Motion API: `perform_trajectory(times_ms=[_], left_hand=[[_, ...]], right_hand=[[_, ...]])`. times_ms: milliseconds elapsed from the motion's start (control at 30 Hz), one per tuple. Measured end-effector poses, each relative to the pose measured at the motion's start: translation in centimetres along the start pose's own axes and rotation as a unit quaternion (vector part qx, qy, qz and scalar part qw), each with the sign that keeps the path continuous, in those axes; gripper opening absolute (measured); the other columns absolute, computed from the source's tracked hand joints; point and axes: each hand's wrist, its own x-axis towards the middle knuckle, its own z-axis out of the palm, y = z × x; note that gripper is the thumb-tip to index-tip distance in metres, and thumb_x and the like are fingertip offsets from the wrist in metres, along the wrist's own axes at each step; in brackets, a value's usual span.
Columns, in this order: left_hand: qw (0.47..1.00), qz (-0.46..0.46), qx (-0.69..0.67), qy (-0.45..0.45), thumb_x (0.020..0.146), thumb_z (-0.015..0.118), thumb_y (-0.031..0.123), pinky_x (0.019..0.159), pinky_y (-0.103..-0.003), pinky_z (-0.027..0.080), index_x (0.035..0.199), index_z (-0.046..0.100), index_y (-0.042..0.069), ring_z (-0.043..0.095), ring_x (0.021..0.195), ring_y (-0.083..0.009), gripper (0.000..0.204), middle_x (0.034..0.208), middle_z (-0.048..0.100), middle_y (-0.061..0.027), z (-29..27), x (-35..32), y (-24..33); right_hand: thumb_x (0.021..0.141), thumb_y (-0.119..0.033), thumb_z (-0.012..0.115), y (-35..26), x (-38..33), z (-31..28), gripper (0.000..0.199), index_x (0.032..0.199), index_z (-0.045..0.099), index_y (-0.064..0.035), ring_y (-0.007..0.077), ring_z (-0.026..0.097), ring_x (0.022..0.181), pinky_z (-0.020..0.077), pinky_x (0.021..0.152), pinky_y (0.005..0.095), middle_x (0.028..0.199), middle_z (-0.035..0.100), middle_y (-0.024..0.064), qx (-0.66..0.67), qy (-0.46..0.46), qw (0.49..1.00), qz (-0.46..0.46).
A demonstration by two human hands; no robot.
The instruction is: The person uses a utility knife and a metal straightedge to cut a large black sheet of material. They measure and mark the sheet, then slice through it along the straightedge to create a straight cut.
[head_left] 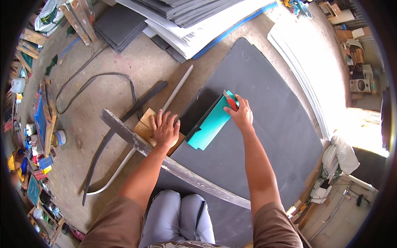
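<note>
My right hand (243, 115) is closed round a red utility knife (232, 104), its blade toward the far end of a teal ribbed strip (213, 127). That strip has notched edges and lies slanted on a large dark grey sheet (264, 95), a black strip (205, 119) along its left side. Fingers spread, my left hand (166, 131) rests on a light wooden piece (144, 129) at the sheet's left edge. Below this hand, a long scuffed grey bar (194, 178) crosses in front of my knees.
Black and white strips (97, 162) lie curved on the concrete floor at left. Stacked dark and white sheets (182, 31) stand at the far side. Long white panels (300, 78) lie at right. A wooden frame (49, 118), cans and clutter line the left; a person (18, 165) is there.
</note>
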Motion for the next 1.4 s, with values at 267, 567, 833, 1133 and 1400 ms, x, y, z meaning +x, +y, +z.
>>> perform_trajectory(times_ms=[267, 567, 833, 1133, 1400], left_hand=[[0.888, -0.009, -0.368, -0.277, 0.101, 0.055, 0.067, 0.104, -0.045, 0.052, 0.155, 0.045, 0.002, 0.066, 0.125, -0.0441, 0.085, 0.133, 0.068, -0.0265, 0.1, 2.9, 6.4], [0.82, -0.049, -0.452, -0.349, 0.093, 0.067, 0.07, 0.111, -0.044, 0.048, 0.162, 0.036, 0.003, 0.06, 0.136, -0.0379, 0.101, 0.145, 0.059, -0.0289, 1.2, 3.1, 5.5], [0.82, 0.012, -0.445, -0.361, 0.07, 0.091, 0.059, 0.122, -0.048, 0.038, 0.167, 0.021, 0.005, 0.043, 0.15, -0.0407, 0.132, 0.159, 0.045, -0.0278, 1.3, 3.0, 4.9], [0.891, 0.034, -0.34, -0.298, 0.066, 0.092, 0.059, 0.119, -0.048, 0.043, 0.168, 0.014, 0.003, 0.048, 0.146, -0.0439, 0.14, 0.159, 0.045, -0.0299, -0.2, 2.6, 6.5], [0.915, 0.032, -0.265, -0.302, 0.062, 0.091, 0.049, 0.112, -0.048, 0.049, 0.167, 0.016, 0.0, 0.056, 0.138, -0.0455, 0.138, 0.155, 0.049, -0.0309, -0.9, 2.4, 7.5]], right_hand=[[0.082, -0.048, 0.086, 0.7, 0.6, 1.3, 0.073, 0.142, 0.062, -0.0145, 0.0275, 0.067, 0.122, 0.0531, 0.103, 0.043, 0.139, 0.066, 0.0084, 0.023, 0.031, 0.999, -0.037], [0.086, -0.051, 0.083, 1.1, 1.0, 2.2, 0.069, 0.14, 0.063, -0.0134, 0.0278, 0.065, 0.125, 0.052, 0.104, 0.0438, 0.137, 0.066, 0.0104, 0.09, 0.037, 0.995, -0.022], [0.086, -0.052, 0.082, 1.1, 1.3, 3.3, 0.07, 0.14, 0.063, -0.012, 0.027, 0.065, 0.124, 0.0527, 0.103, 0.043, 0.138, 0.064, 0.0096, 0.101, 0.054, 0.993, 0.011], [0.085, -0.054, 0.081, 0.7, 1.4, 3.2, 0.072, 0.141, 0.062, -0.0132, 0.0272, 0.065, 0.125, 0.0522, 0.104, 0.0439, 0.138, 0.063, 0.0097, 0.09, 0.049, 0.995, 0.014], [0.086, -0.055, 0.081, 0.4, 1.1, 3.4, 0.072, 0.141, 0.062, -0.0131, 0.0279, 0.064, 0.126, 0.0518, 0.105, 0.0442, 0.137, 0.063, 0.0099, 0.09, 0.052, 0.994, 0.013]])
